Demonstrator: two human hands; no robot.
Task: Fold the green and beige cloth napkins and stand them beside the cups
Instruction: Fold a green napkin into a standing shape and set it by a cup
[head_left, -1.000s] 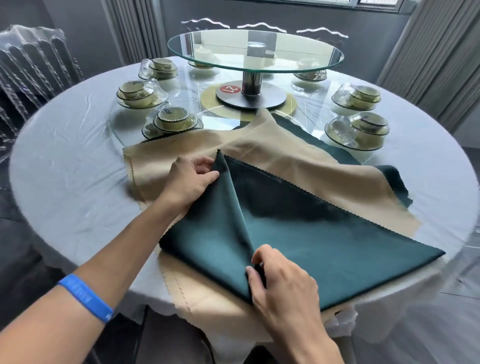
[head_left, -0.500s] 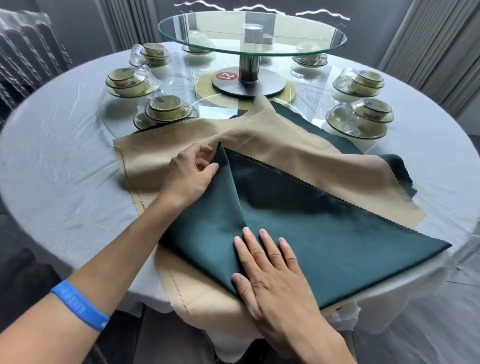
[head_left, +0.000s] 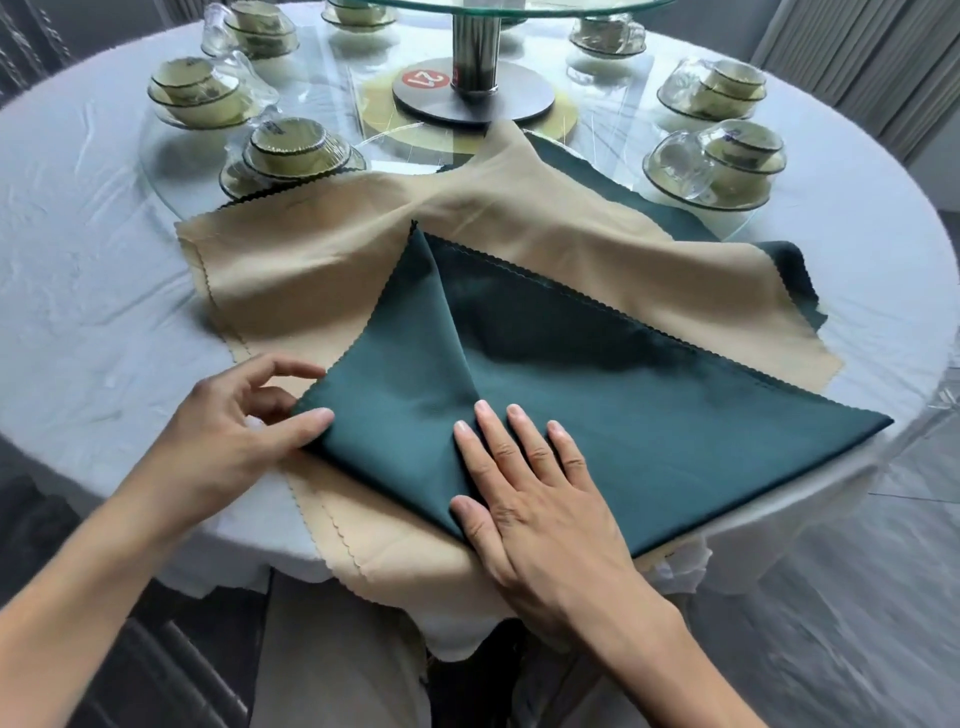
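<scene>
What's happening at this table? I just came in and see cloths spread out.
A person is folding a green napkin that lies on top of a beige napkin at the near edge of the table. The right hand lies flat on the green cloth, pressing near its fold. The left hand pinches the cloth's left corner. Nothing stands folded yet; wrapped cups wait further back.

A round worktop (head_left: 78, 270) under a white cloth carries a glass disc (head_left: 171, 171) with wrapped cup sets (head_left: 291, 150), and stacked beige napkins (head_left: 322, 270)
</scene>
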